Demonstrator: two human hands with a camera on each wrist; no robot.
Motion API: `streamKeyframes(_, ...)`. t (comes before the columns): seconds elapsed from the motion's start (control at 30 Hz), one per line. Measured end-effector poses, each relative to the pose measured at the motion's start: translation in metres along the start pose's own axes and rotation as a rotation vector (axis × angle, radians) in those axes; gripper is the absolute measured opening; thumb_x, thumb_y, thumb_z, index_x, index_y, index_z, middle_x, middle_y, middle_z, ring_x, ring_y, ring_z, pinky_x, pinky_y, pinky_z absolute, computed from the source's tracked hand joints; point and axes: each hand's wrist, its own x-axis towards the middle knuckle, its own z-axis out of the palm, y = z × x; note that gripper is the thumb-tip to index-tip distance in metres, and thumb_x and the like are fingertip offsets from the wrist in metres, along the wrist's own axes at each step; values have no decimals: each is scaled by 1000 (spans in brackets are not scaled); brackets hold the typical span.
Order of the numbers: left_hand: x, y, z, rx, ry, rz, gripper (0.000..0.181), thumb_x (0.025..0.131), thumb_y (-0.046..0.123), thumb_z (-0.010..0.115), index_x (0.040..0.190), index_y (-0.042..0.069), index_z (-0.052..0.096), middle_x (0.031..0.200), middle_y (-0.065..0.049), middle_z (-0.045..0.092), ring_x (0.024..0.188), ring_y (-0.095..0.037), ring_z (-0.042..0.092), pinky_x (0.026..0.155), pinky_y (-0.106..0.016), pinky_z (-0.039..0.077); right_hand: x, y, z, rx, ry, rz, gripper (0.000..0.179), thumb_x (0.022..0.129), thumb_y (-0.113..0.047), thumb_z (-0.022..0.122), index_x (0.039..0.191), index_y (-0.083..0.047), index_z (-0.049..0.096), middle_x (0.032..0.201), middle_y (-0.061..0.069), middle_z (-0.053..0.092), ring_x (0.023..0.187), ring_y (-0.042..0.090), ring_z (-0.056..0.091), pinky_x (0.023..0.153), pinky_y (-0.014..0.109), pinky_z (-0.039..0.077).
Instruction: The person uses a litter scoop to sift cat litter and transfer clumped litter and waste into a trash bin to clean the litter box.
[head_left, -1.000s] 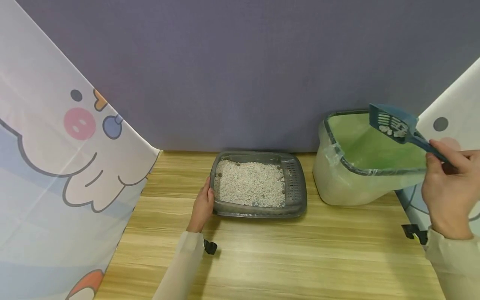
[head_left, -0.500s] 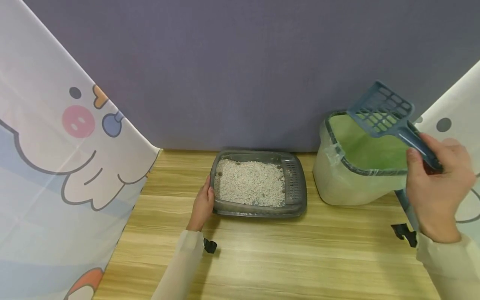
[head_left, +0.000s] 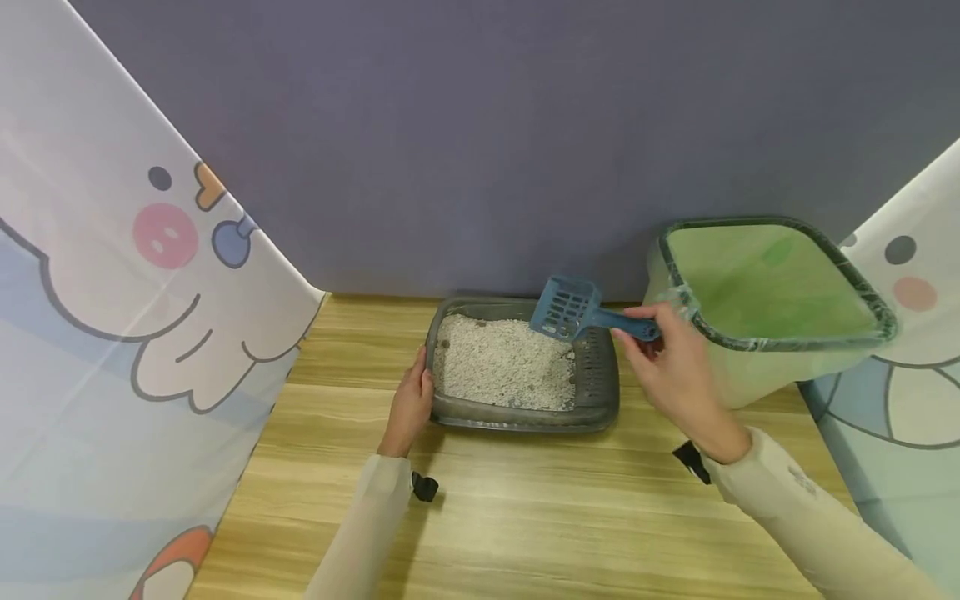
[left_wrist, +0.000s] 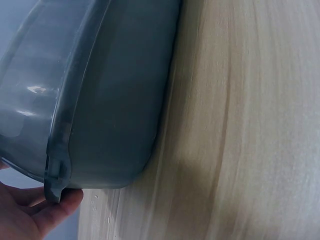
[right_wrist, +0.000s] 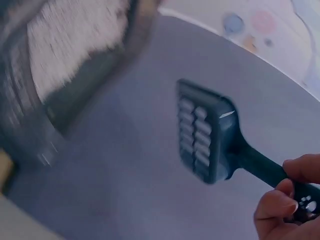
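A grey litter tray point(head_left: 525, 421) with pale granular litter point(head_left: 506, 362) stands on the table, a few dark clumps near the litter's edges. My left hand point(head_left: 408, 404) grips the tray's left rim; in the left wrist view its fingers point(left_wrist: 60, 210) curl under the rim's corner. My right hand point(head_left: 675, 367) pinches the handle of a blue slotted litter scoop point(head_left: 566, 308). The scoop hangs over the tray's back right part, its slots showing nothing in them. In the right wrist view the thumb and fingers point(right_wrist: 275, 205) close round the handle.
A white bin point(head_left: 780, 367) lined with a green-tinted bag stands right of the tray, close beside my right hand. A grey-purple partition point(head_left: 480, 150) rises behind the table point(head_left: 540, 517). Printed cloth panels point(head_left: 112, 375) flank both sides.
The litter scoop held white clumps over the bin, then turned over and emptied. My right hand has since swung it left above the tray. My left hand stays on the rim.
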Motion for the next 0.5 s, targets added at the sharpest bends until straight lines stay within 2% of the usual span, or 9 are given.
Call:
streamKeyframes(0.1,0,0,1,2,1,2,49,102,21,37,148,6,31,134,-26,47,118,-43,47,95,-55,38,2,11,31,12,-88,22,28,85,-10,72,109,-4,60,71,-1,53,54,12,42,47,24,35)
streamKeyframes(0.23,1,1,2,4,3,2,49,103,22,36,149,8,30,134,-26,47,119,-42,46,96,-54,37,12,29,65,28,-172,-3,26,85,-17,72,108,-7,65,80,-1,52,61,10,46,53,27,40)
streamKeyframes(0.33,1,1,1,2,-3,-4,49,103,23,35,150,10,28,136,-25,45,121,-41,45,97,-53,36,25,36,82,50,-254,-13,25,88,-20,68,110,-9,65,92,0,55,66,11,50,57,29,43)
streamKeyframes(0.47,1,1,0,1,-13,-14,49,103,23,34,150,9,27,135,-25,46,120,-41,46,97,-54,37,43,38,98,68,-382,-24,33,92,-19,63,124,-12,59,99,0,58,72,14,53,63,33,44)
streamKeyframes(0.5,1,0,1,1,-12,-12,49,103,23,35,150,8,28,134,-26,47,119,-41,46,96,-54,38,46,39,101,66,-407,-34,37,92,-19,62,128,-13,57,99,1,58,74,14,53,68,34,46)
